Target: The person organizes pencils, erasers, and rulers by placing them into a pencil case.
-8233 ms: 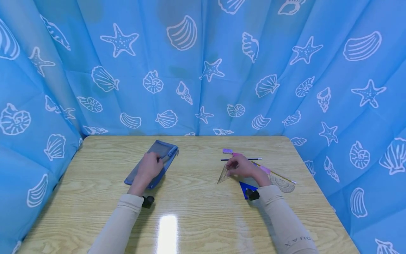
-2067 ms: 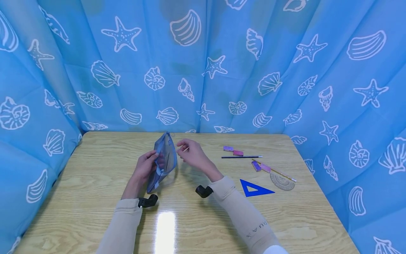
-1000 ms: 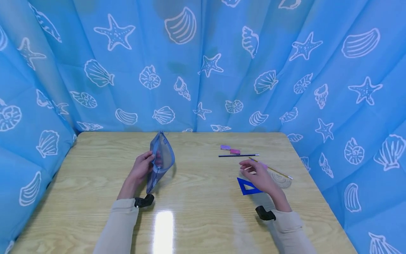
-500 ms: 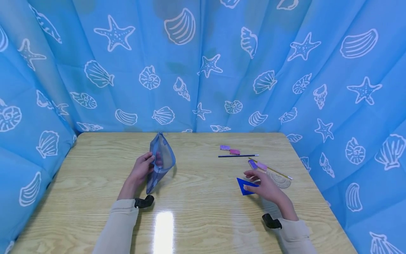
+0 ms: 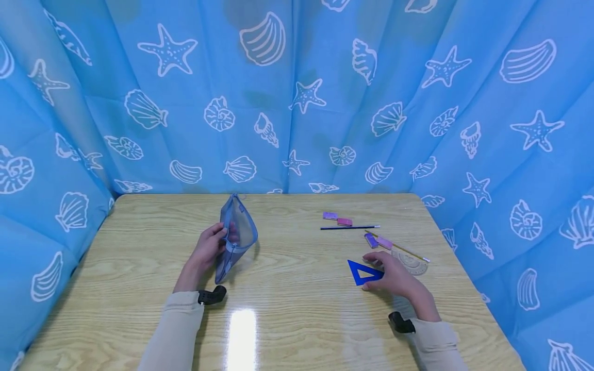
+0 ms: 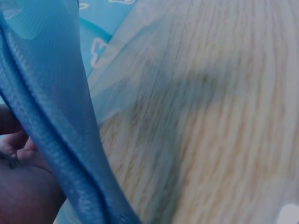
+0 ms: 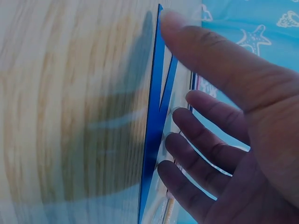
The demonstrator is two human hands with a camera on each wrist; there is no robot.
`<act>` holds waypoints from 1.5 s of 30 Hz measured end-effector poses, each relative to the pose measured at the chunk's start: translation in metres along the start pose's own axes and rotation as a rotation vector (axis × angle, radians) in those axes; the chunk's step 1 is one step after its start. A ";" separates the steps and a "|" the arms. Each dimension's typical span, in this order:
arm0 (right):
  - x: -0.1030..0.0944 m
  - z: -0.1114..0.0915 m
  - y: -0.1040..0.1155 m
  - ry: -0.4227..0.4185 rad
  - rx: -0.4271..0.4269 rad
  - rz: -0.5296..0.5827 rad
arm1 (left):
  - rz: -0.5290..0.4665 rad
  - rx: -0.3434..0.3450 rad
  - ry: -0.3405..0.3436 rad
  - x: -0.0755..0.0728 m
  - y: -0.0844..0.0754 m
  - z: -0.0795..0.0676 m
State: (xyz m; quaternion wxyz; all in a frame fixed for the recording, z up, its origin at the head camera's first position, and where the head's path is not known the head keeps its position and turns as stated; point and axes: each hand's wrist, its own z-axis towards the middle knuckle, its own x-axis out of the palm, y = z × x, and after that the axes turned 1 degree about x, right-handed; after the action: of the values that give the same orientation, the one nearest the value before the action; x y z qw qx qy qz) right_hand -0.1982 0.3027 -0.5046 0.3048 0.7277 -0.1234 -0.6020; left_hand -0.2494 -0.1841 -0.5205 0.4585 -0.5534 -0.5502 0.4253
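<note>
Wood-grain table (image 5: 287, 288) | on it: blue set square (image 5: 356, 273) | clear protractor (image 5: 414, 265) | dark pencil (image 5: 350, 228) | yellow pencil (image 5: 406, 250) | four erasers (image 5: 330, 216)

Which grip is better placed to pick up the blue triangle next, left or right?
Probably the right grip: it is open, right at the blue triangle. The left grip is farther off and occupied, holding the mesh pouch.

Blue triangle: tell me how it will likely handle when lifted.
The triangle is probably stiff, since its edges look straight. Being thin with a cut-out middle, it should be light. Its flat, angular shape makes rolling unlikely.
</note>
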 end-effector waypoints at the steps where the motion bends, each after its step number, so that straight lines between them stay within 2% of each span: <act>1: 0.001 0.000 0.000 0.001 0.008 -0.001 | -0.003 -0.002 -0.002 -0.001 0.000 0.000; 9: 0.004 0.002 0.004 0.026 0.043 0.011 | 0.002 -0.007 -0.002 -0.002 0.001 0.000; 16: 0.001 0.002 0.006 0.050 -0.006 0.029 | -0.022 -0.003 -0.014 0.000 0.003 0.002; 24: 0.001 0.001 0.012 0.062 0.018 0.013 | -0.042 0.007 -0.001 -0.001 0.005 0.002; 28: 0.000 0.000 0.015 0.063 -0.001 0.019 | -0.042 0.018 -0.004 -0.002 0.006 0.003; 37: 0.000 0.001 0.011 0.050 -0.009 0.012 | -0.082 0.027 0.008 0.002 0.006 0.006; 45: 0.004 0.006 0.007 0.064 0.032 0.021 | -0.080 0.036 -0.005 -0.001 0.005 0.004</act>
State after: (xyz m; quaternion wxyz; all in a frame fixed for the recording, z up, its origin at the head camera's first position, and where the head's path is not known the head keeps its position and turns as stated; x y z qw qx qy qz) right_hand -0.2019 0.2927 -0.5041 0.3035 0.7500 -0.1307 -0.5730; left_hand -0.2521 -0.1852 -0.5267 0.4838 -0.5216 -0.5651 0.4178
